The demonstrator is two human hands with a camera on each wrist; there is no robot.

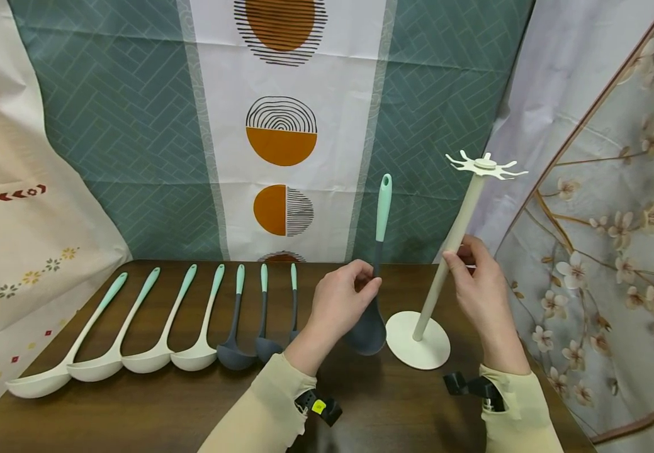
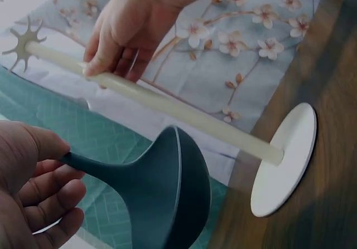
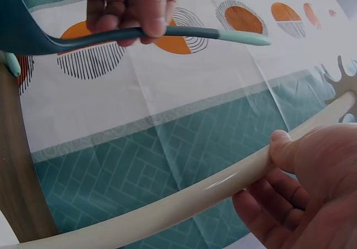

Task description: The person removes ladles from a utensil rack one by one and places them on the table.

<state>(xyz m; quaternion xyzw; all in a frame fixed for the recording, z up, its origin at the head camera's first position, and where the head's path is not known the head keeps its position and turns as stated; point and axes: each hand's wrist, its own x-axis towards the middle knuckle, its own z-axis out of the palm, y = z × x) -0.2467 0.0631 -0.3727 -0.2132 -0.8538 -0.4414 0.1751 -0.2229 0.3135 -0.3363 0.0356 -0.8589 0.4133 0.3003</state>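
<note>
My left hand (image 1: 340, 301) pinches the shaft of a dark grey ladle (image 1: 367, 330) with a mint-green handle. The ladle hangs upright, its bowl downward; the left wrist view shows the deep bowl (image 2: 167, 188) near the stand's pole. My right hand (image 1: 478, 289) grips the cream pole of a utensil stand (image 1: 456, 236) between thumb and fingers. The stand has a round base (image 1: 411, 352) on the table and a top ring of several splayed hooks (image 1: 485, 165), with nothing hanging on them. It appears to lean right in the head view. Ladle and pole are apart.
Left of my hands lies a row of ladles on the brown table (image 1: 151, 415): several white ones (image 1: 148, 360) with mint handles, then dark grey ones (image 1: 236, 355). My left forearm partly hides the last. Patterned cloths (image 1: 128, 126) hang behind and at both sides.
</note>
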